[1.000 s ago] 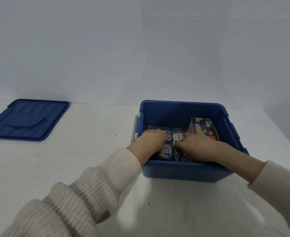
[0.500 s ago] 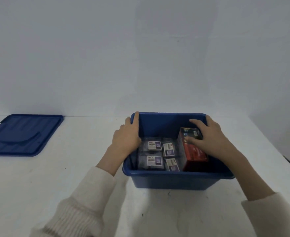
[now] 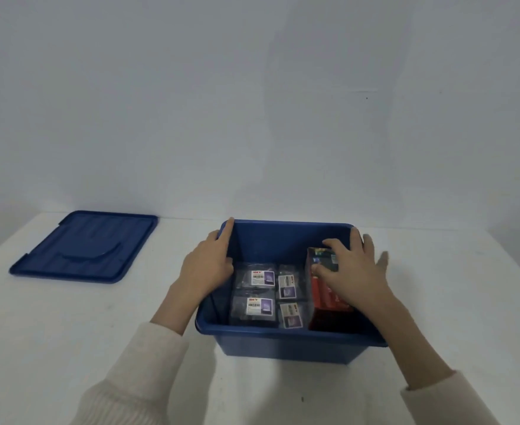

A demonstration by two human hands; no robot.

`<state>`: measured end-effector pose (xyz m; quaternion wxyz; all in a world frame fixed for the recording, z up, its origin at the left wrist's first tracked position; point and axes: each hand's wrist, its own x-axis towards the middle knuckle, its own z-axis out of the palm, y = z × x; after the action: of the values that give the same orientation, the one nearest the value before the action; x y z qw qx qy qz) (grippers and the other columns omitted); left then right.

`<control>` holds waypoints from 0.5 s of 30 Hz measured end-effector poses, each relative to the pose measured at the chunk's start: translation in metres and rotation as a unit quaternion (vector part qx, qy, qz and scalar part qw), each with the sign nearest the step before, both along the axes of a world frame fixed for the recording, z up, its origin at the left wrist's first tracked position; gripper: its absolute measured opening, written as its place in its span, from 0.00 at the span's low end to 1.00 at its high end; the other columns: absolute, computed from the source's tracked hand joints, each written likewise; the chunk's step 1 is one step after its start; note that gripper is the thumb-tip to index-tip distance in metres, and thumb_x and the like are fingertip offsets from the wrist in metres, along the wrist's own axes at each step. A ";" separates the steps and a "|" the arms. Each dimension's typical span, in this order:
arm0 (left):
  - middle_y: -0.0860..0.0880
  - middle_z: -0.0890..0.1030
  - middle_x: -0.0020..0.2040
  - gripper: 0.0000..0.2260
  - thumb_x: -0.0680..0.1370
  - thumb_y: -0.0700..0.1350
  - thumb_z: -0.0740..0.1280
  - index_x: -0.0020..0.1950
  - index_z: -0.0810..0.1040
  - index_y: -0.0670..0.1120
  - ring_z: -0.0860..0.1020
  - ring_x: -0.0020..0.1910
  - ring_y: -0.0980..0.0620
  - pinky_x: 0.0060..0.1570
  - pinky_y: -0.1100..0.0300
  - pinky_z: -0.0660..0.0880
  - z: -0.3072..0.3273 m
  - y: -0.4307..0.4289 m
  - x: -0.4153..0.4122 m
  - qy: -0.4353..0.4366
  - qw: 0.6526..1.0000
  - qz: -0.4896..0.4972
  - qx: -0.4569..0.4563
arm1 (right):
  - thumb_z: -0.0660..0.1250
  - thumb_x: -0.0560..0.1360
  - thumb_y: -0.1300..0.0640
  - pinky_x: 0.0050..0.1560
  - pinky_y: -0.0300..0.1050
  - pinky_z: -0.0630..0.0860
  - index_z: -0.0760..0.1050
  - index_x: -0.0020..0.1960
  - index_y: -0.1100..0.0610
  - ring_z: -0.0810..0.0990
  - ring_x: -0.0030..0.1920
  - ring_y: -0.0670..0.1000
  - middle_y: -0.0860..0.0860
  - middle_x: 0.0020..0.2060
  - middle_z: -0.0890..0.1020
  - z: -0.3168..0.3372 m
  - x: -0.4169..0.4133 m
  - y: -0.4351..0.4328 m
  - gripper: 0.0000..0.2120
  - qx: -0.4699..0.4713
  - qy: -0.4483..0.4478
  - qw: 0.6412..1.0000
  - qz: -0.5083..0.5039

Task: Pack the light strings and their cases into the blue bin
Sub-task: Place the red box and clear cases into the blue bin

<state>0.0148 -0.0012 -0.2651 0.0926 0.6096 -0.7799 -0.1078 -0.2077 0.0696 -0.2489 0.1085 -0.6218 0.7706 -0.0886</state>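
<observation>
White table [image 3: 68, 332] against a plain wall [image 3: 252, 102]. Bin [image 3: 283, 332] stands open on the table, right of centre. Lid [image 3: 84, 246] lies flat at far left, well apart from the bin.

Contents:
- Four cases [image 3: 254, 308] lie flat in a two-by-two block, labels up, against the near wall.
- Red box [image 3: 326, 305] stands just beside the block, along the right wall; long axis runs near to far.

Left hand [image 3: 206, 268] rests on the left rim, fingers straight along it toward the far corner, thumb inside. Right hand [image 3: 353, 271] rests on the box's far end, fingers spread and relaxed.
</observation>
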 end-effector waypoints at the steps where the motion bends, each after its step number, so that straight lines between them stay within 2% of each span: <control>1: 0.44 0.65 0.72 0.30 0.80 0.46 0.59 0.77 0.46 0.51 0.70 0.64 0.44 0.56 0.56 0.69 0.002 -0.001 0.005 0.047 0.999 -0.009 0.020 | 0.57 0.77 0.42 0.71 0.66 0.42 0.58 0.72 0.47 0.40 0.75 0.59 0.58 0.76 0.45 0.001 0.012 -0.001 0.26 0.002 0.017 1.000 -0.002; 3: 0.46 0.65 0.73 0.26 0.81 0.52 0.57 0.77 0.52 0.51 0.66 0.70 0.46 0.66 0.57 0.63 0.008 -0.003 0.014 0.180 0.981 -0.011 0.069 | 0.57 0.77 0.42 0.70 0.65 0.38 0.56 0.73 0.47 0.37 0.75 0.59 0.57 0.76 0.44 0.004 0.042 -0.003 0.27 -0.006 0.000 1.000 0.028; 5: 0.46 0.64 0.74 0.25 0.81 0.54 0.56 0.76 0.57 0.49 0.64 0.72 0.47 0.68 0.57 0.59 0.006 -0.014 0.032 0.237 0.968 0.020 0.076 | 0.58 0.78 0.43 0.73 0.60 0.41 0.56 0.74 0.46 0.39 0.76 0.56 0.55 0.77 0.46 0.006 0.078 -0.004 0.27 -0.007 -0.077 0.993 0.086; 7: 0.44 0.64 0.73 0.24 0.81 0.51 0.58 0.75 0.59 0.46 0.64 0.71 0.45 0.68 0.55 0.60 -0.007 -0.031 0.057 0.203 0.975 0.064 0.064 | 0.59 0.78 0.45 0.74 0.56 0.50 0.57 0.74 0.48 0.48 0.76 0.54 0.52 0.76 0.55 0.005 0.111 -0.006 0.26 -0.008 -0.187 0.974 0.125; 9: 0.41 0.64 0.73 0.25 0.80 0.47 0.60 0.75 0.58 0.43 0.63 0.72 0.42 0.69 0.53 0.60 -0.026 -0.049 0.089 0.130 0.984 0.103 0.066 | 0.59 0.79 0.46 0.70 0.48 0.60 0.57 0.74 0.50 0.60 0.73 0.52 0.50 0.73 0.63 0.005 0.132 -0.008 0.26 0.008 -0.315 0.942 0.115; 10: 0.40 0.62 0.74 0.26 0.80 0.46 0.59 0.75 0.56 0.42 0.60 0.72 0.41 0.70 0.52 0.59 -0.035 -0.056 0.104 0.094 0.985 0.122 0.075 | 0.58 0.79 0.46 0.67 0.45 0.62 0.56 0.75 0.50 0.63 0.71 0.52 0.49 0.72 0.64 0.004 0.138 -0.009 0.27 0.025 -0.351 0.930 0.103; 13: 0.39 0.55 0.76 0.28 0.80 0.46 0.58 0.76 0.50 0.42 0.53 0.74 0.40 0.71 0.49 0.56 -0.057 -0.065 0.142 0.010 0.978 0.171 0.119 | 0.58 0.78 0.44 0.65 0.45 0.66 0.53 0.76 0.48 0.67 0.69 0.52 0.50 0.71 0.67 0.001 0.141 -0.012 0.29 0.045 -0.345 0.933 0.097; 15: 0.40 0.54 0.76 0.28 0.81 0.46 0.56 0.76 0.48 0.41 0.52 0.74 0.40 0.71 0.49 0.56 -0.069 -0.065 0.159 -0.022 0.974 0.175 0.146 | 0.58 0.79 0.44 0.63 0.45 0.67 0.52 0.76 0.48 0.70 0.67 0.52 0.51 0.70 0.69 -0.001 0.141 -0.013 0.30 0.050 -0.334 0.936 0.097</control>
<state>0.1735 -0.0665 -0.3343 0.0031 0.7455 -0.6391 -0.1891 -0.0666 0.0569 -0.2495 0.3985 -0.6222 0.6290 -0.2418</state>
